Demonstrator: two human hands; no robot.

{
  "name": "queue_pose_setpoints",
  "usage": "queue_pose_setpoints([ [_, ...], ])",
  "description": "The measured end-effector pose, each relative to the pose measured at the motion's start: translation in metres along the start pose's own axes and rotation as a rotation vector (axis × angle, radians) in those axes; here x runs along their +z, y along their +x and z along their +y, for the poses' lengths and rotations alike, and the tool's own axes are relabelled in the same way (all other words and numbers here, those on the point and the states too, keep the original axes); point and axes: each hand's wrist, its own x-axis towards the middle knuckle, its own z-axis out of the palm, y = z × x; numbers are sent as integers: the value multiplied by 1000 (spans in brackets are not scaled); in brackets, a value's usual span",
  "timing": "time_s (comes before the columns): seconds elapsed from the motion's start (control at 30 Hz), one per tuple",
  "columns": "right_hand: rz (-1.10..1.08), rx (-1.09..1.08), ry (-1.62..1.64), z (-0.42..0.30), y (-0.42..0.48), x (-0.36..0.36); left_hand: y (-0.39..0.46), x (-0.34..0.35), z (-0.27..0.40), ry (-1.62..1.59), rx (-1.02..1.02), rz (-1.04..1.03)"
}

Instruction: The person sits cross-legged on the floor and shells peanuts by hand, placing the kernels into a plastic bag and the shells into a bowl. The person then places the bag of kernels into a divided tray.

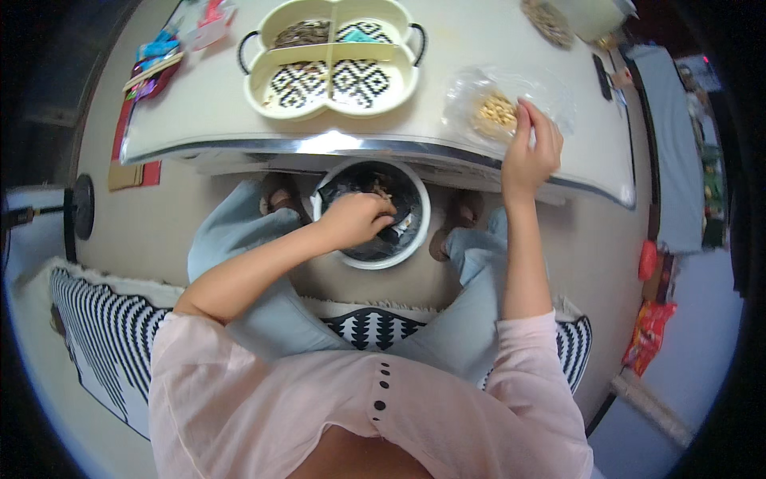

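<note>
My left hand [358, 220] hangs over a round white trash bin [423, 206] between my feet. Its fingers are curled, and whether anything is in them is hidden. A black liner [347, 179] lines the bin, with light brown scraps and a bit of white wrapper inside. At the table's near edge, my right hand [532, 146] is raised with thumb and fingertips close together; I cannot tell if something small is pinched there. Just left of those fingertips, a pile of shelled peanuts [495, 110] lies on a clear plastic bag [464, 99].
A cream divided tray [330, 72] with dark handles stands on the white table [209, 120]; sunflower seeds, apparently, fill its far left compartment [302, 34]. Snack packets [157, 51] lie at the left, a dark remote [601, 76] at the right. The table's metal-trimmed edge overhangs the bin's far side.
</note>
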Motion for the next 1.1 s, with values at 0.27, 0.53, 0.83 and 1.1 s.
queue_pose_setpoints([
  [0.27,-916,-273,270,-103,-124,-5,15,-19,-14,-1476,-581,-256],
  [0.53,-1765,-288,-70,-72,-144,-5,-14,-104,2,-557,-18,-662],
  [0.83,-1583,-429,87,-89,-151,9,-3,-206,-27,-87,72,795],
  [1.1,-1638,-433,125,-99,-161,11,21,-195,-35,335,-175,507],
])
